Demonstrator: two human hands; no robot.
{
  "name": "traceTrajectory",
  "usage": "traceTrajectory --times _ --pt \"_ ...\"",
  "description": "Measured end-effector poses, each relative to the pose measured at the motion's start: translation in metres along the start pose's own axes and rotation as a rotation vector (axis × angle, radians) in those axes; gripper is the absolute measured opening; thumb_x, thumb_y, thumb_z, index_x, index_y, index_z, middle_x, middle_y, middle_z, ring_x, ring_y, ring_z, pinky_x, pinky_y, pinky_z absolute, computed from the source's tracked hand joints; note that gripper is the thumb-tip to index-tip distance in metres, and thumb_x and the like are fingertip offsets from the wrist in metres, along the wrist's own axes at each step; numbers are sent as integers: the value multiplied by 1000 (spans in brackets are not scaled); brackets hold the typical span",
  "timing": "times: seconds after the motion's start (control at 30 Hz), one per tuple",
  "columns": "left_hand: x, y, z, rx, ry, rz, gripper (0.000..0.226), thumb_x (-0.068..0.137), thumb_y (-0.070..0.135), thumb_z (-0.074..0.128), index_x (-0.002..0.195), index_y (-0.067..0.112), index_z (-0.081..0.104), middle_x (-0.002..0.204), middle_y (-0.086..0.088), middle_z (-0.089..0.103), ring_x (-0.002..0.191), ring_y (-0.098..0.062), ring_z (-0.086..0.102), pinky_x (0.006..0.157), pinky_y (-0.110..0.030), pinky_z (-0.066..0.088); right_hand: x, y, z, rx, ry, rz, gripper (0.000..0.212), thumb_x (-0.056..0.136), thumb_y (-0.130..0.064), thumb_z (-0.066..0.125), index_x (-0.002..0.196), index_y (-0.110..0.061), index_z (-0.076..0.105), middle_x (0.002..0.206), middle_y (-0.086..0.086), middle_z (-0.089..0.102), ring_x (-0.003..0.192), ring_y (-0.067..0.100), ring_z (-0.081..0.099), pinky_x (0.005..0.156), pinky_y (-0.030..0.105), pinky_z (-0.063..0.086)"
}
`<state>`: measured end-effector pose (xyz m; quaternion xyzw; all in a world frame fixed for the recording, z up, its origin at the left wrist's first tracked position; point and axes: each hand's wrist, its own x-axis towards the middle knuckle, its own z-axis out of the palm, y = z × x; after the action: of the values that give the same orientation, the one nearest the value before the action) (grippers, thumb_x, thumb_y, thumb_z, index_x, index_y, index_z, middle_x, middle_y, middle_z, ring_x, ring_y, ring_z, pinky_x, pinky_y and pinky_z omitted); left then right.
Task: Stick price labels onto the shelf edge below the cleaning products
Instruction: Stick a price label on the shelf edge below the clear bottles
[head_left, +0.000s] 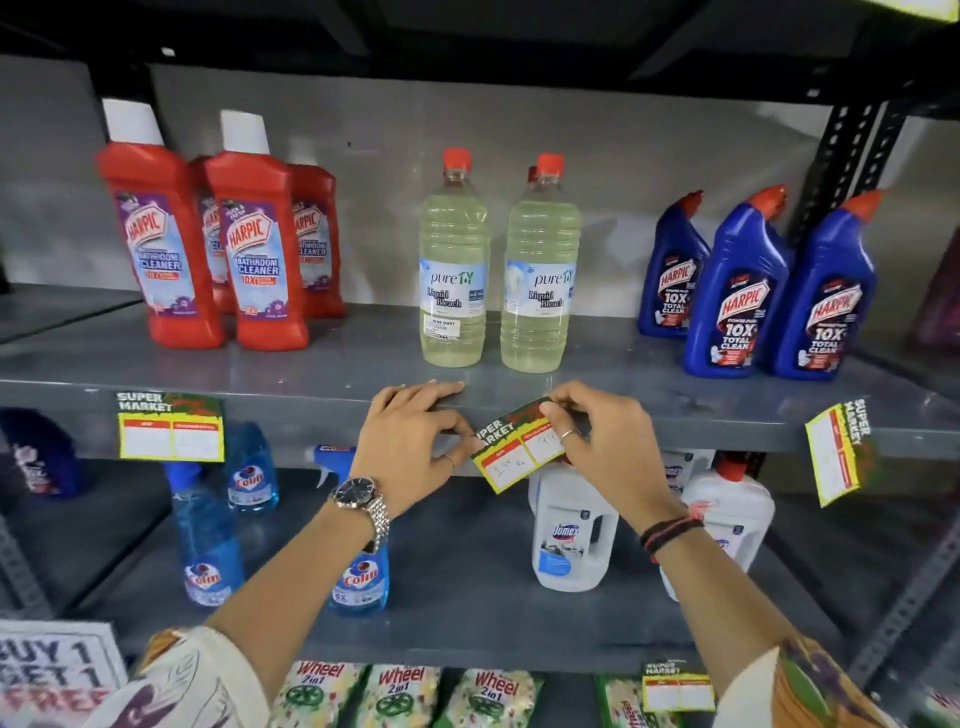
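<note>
A yellow, red and green price label (514, 447) is tilted in front of the grey shelf edge (291, 410), just below two clear liquid bleach bottles (454, 275). My right hand (597, 441) pinches its upper right corner. My left hand (410, 441) rests its fingers on the shelf lip and touches the label's left end with the thumb. One label (171, 428) sits stuck on the edge under the red Harpic bottles (208, 244). Another label (839, 452) hangs crooked under the blue Harpic bottles (753, 291).
The shelf below holds blue Colin spray bottles (208, 530) and white Domex jugs (571, 525). Wheel packets (405, 696) and one more label (678, 688) lie on the lowest level. A "Buy 1 Get 1 Free" sign (52, 670) stands at bottom left. A perforated black upright (852, 156) frames the right side.
</note>
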<state>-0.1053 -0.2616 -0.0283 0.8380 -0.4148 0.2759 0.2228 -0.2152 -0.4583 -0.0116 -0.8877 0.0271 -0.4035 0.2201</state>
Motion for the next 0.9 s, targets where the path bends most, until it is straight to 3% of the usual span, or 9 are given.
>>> traceTrajectory --times 0.13,0.23,0.33,0.47,0.57,0.63,0.7,0.8,0.9 --pt "5 -2 -9 -51 -64 43 36 81 57 40 84 31 65 129 6 59 111 -16 57 106 -39 30 -3 0 3 -34 44 0 15 90 -28 56 98 -21 66 92 -6 75 80 14 69 68 35 55" --pt "8 -2 -19 -173 -63 -1 20 87 49 40 84 34 54 113 9 68 101 -9 63 110 -43 30 -3 -5 4 24 72 43 19 91 -29 54 104 -22 65 92 -7 75 83 13 68 68 31 53" --pt "12 -4 -24 -218 -71 -35 12 89 46 40 79 39 42 107 14 70 86 -12 67 107 -45 35 1 -6 2 66 51 73 12 88 -31 56 94 -25 64 98 -11 74 85 6 68 73 33 56" --pt "10 -13 -21 -251 -111 -1 14 86 41 56 79 30 59 122 19 61 110 4 53 110 -41 33 -4 -1 0 38 -9 63 14 78 -21 67 66 -20 60 113 -13 69 90 -5 60 75 20 49" --pt "8 -16 -21 -202 -163 43 13 82 42 60 81 30 66 132 20 53 123 0 45 109 -37 34 -9 -1 -1 18 -87 39 19 74 -18 69 58 -23 58 120 -16 63 100 -6 58 79 15 45" --pt "8 -15 -23 -186 -154 42 13 82 42 61 81 31 67 132 21 53 123 0 46 104 -32 38 -9 -1 -2 1 -118 23 23 73 -18 69 57 -26 56 121 -18 61 102 -6 56 79 11 41" --pt "8 -13 -24 -173 -111 25 11 82 42 62 81 32 66 128 23 56 119 1 49 95 -25 42 -8 -2 -2 -3 -99 26 21 73 -19 69 57 -26 56 120 -18 63 99 -5 58 79 17 46" --pt "10 -11 -24 -191 -58 -29 11 81 44 62 80 33 65 117 26 62 113 3 53 80 -28 52 -5 -2 -2 26 -45 53 16 72 -20 68 60 -24 60 112 -16 68 92 -4 62 77 22 48" --pt "14 -10 -23 -185 -18 -58 10 80 45 62 79 35 64 106 31 65 97 2 62 64 -28 54 -3 -2 0 16 -20 69 14 73 -20 68 61 -23 61 104 -18 70 87 -9 59 69 12 44"
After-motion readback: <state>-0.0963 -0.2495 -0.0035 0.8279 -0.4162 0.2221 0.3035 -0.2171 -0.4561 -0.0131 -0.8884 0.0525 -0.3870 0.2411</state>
